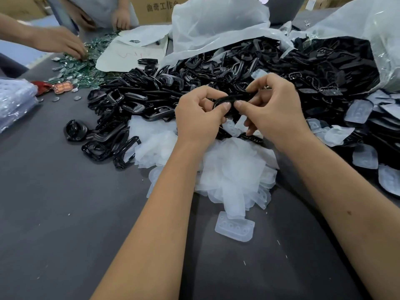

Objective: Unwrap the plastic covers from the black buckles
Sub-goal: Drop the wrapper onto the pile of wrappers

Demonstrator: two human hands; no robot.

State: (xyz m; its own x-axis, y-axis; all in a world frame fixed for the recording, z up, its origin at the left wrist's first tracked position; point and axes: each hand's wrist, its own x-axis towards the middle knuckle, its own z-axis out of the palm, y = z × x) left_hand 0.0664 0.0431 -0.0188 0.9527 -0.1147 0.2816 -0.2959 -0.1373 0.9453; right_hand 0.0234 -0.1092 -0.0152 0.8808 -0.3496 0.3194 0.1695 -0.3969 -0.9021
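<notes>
My left hand and my right hand meet above the table and both pinch one black buckle, thumbs nearly touching on it. A scrap of clear plastic cover hangs below my right fingers. A big heap of bare black buckles lies behind and left of my hands. Under my wrists spreads a pile of removed clear covers. Wrapped buckles lie at the right, spilling from an open plastic bag.
One loose clear cover lies near me on the dark grey table. Other people's hands sort green pieces at the far left. White plastic sheeting, a cardboard box and bagged items surround the piles.
</notes>
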